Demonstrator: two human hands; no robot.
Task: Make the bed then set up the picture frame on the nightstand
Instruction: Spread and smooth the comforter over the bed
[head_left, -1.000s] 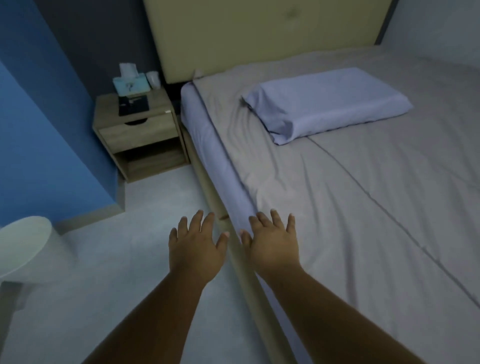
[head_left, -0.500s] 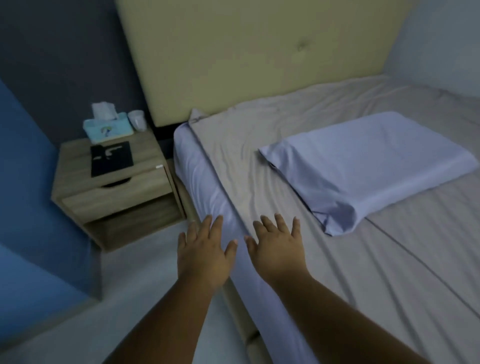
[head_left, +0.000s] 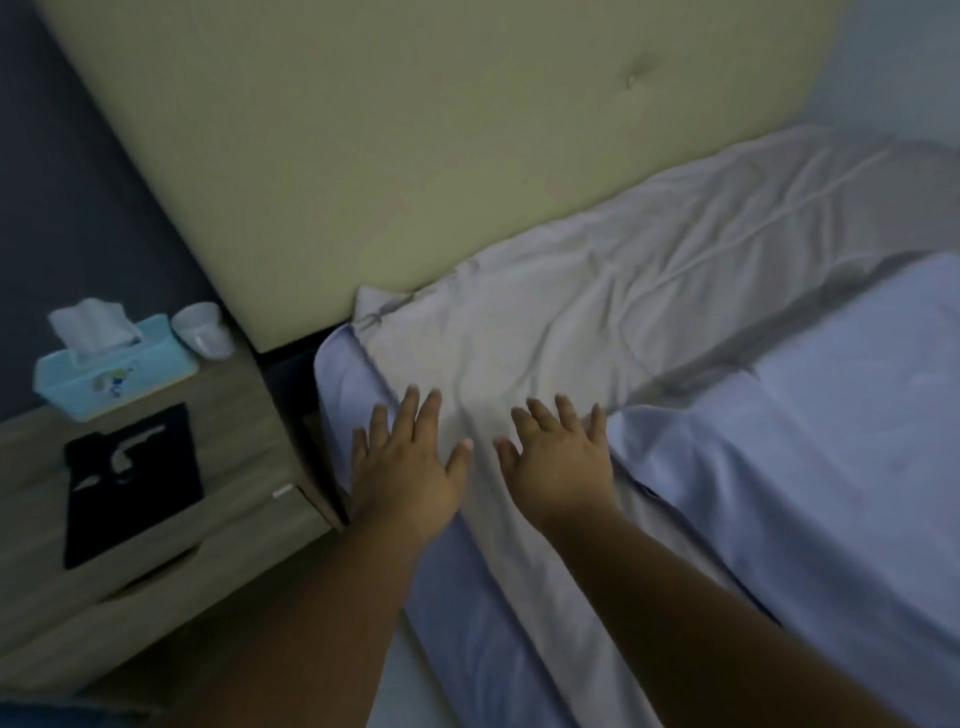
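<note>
Both of my hands reach out palm down, fingers spread, over the head corner of the bed. My left hand (head_left: 405, 462) is over the left edge, where the lavender fitted sheet (head_left: 467, 623) shows. My right hand (head_left: 558, 457) hovers over the wrinkled grey cover sheet (head_left: 545, 332). Whether either hand touches the fabric I cannot tell. A lavender pillow (head_left: 810, 467) lies just right of my right hand. The black picture frame (head_left: 132, 478) lies flat on the wooden nightstand (head_left: 244, 447) to the left.
A light-blue tissue box (head_left: 111, 374) and a white cup (head_left: 202, 330) stand at the back of the nightstand. A tall beige padded headboard (head_left: 415, 130) rises behind the bed. A dark wall is at the far left.
My view and both hands have moved forward toward the head of the bed. The hands went from over the bed's side edge to over its top corner, still spread and empty.
</note>
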